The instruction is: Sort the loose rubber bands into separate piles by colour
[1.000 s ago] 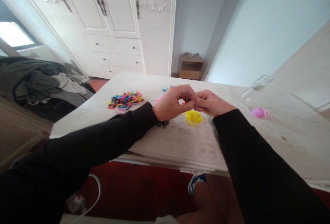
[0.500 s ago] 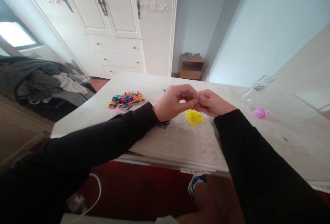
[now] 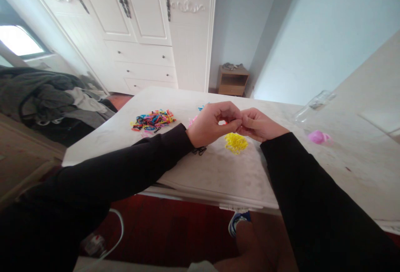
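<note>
My left hand (image 3: 216, 124) and my right hand (image 3: 258, 124) meet above the table (image 3: 215, 178), fingertips pinched together. Whatever they pinch is too small or too hidden to make out. Just below the fingers lies a pile of yellow rubber bands (image 3: 236, 143). Under my left wrist some black bands (image 3: 200, 150) show. Bits of pink (image 3: 192, 119) and blue (image 3: 201, 107) bands peek out behind my left hand, and a little red shows between the hands. A larger mixed heap of coloured bands (image 3: 153, 121) sits to the left.
On the right, a clear glass bottle or jar (image 3: 314, 106) lies tilted near a pink-purple bundle (image 3: 318, 137). Dark clothes (image 3: 46, 105) are heaped at the far left. A white wardrobe (image 3: 140, 21) and a small wooden nightstand (image 3: 233, 81) stand behind the table.
Both hands keep almost the same pinched pose. The view has shifted very slightly; the piles look the same.
</note>
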{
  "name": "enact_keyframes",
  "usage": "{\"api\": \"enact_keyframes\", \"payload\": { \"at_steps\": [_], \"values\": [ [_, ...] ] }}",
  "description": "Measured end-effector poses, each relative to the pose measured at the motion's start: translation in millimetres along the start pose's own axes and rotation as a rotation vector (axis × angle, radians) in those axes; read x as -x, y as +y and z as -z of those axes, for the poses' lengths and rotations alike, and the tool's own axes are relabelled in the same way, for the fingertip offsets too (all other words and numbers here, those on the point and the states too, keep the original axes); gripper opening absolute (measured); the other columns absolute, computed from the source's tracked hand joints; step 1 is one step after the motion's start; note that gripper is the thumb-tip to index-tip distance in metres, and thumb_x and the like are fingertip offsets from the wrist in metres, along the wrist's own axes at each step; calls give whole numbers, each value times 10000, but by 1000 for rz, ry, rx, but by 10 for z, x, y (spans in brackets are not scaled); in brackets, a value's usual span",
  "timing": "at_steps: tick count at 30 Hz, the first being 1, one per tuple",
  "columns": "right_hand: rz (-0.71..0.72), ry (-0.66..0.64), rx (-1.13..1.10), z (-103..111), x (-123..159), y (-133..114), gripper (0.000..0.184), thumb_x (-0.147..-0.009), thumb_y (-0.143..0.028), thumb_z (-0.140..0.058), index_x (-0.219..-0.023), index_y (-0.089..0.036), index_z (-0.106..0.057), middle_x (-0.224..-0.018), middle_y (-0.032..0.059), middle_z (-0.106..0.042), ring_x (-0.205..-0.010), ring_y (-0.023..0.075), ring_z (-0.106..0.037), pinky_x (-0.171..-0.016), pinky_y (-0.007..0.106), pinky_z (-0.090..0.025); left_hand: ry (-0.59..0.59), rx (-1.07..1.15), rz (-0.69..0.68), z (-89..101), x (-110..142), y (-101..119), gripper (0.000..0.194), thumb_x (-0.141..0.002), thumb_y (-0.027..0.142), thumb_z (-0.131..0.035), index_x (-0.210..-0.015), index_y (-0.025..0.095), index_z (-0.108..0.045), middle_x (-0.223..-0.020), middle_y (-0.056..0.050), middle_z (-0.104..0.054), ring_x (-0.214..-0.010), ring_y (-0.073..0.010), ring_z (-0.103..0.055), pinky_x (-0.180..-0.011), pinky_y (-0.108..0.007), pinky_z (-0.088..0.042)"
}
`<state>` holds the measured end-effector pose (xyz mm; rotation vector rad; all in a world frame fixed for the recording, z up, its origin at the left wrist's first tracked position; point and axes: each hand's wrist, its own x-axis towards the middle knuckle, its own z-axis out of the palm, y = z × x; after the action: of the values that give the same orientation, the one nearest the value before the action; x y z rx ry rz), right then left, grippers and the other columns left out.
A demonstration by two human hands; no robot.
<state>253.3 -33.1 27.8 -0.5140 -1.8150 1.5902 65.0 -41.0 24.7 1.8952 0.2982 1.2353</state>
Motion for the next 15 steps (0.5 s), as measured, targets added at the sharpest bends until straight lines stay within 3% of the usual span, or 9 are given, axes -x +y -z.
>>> {"api": "enact_keyframes", "payload": {
  "at_steps": [15],
  "values": [
    [-27, 1, 40, -5, -10, 16, 519, -838, -620, -720, -685, -140, -595, -519, -76, -398, -452, 41, -246, -434, 222, -146, 28, -75, 31, -9, -7, 30, 84, -774, 80, -609, -774, 157, -577, -685, 12, -621, -646, -91, -591, -610, -236, -491]
  ]
}}
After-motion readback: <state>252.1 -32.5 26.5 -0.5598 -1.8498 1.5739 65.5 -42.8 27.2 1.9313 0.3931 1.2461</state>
